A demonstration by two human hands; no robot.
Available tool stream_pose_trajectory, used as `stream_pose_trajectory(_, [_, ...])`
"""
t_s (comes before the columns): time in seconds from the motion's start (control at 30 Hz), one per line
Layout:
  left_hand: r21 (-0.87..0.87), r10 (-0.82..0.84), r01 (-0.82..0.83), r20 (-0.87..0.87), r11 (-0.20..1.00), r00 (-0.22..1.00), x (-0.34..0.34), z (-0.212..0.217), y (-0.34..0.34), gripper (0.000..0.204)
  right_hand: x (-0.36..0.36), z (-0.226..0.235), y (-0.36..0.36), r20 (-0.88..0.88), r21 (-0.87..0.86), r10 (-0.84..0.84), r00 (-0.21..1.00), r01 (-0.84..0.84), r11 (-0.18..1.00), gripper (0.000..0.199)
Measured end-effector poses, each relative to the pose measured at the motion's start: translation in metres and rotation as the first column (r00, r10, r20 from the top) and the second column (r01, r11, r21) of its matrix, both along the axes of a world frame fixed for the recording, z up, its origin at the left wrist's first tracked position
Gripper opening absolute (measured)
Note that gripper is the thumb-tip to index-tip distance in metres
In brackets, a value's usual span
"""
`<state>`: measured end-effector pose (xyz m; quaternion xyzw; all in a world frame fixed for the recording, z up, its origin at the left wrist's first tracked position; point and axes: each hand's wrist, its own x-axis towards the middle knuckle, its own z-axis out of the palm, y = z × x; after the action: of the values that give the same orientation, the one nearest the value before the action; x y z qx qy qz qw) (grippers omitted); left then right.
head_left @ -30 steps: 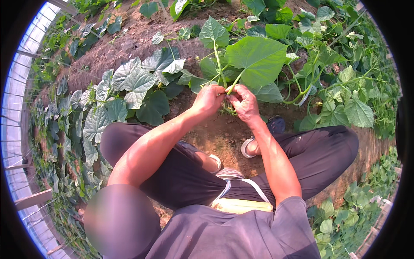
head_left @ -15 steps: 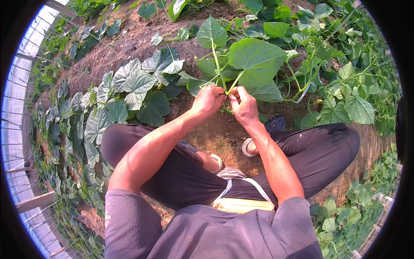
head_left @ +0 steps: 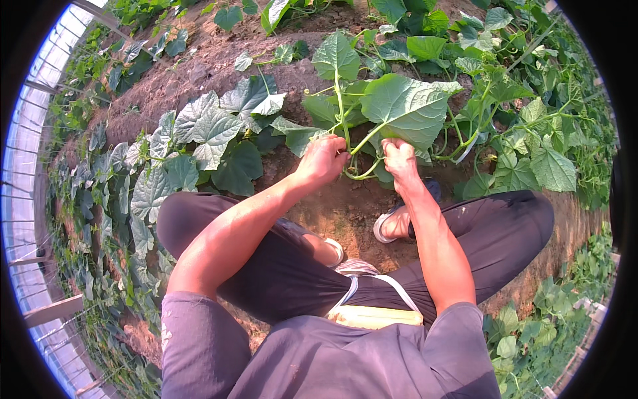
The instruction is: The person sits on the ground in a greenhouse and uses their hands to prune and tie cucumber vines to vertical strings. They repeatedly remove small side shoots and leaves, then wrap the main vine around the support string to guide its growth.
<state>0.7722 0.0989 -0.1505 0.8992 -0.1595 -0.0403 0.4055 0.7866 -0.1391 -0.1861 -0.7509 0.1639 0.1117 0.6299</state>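
Observation:
My left hand is closed around the stem of a vine, a creeping plant with broad lobed leaves. From the left hand's fingertips a leaf stalk slants up to a large green leaf. Just below that leaf my right hand is closed in a pinch, apart from the left hand; what its fingers hold, if anything, is hidden. A curved piece of stem loops low between the two hands. Another upright leaf tops the vine.
Broad-leaved plants spread over the bare soil at left, and denser vines with a thin string grow at right. My bent legs frame the ground below my hands. A plastic-covered wall with a frame runs along the far left.
My right hand has moved right, away from the left hand, and the large leaf has tilted and shifted right. The left hand stays nearly in place on the stem.

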Motion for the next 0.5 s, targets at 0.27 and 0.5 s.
stream_pose_trajectory(0.27, [0.001,-0.045,0.045,-0.021,0.999,0.999,-0.009,0.005,-0.007,0.016,-0.025,0.105,0.052,0.558,-0.556,0.373,0.741,0.0,0.831,0.026])
stream_pose_trajectory(0.5, [-0.014,-0.204,0.204,-0.094,0.979,0.974,-0.018,0.005,-0.013,0.032,-0.012,0.072,0.044,0.294,-0.348,0.337,0.895,-0.228,0.909,0.024])
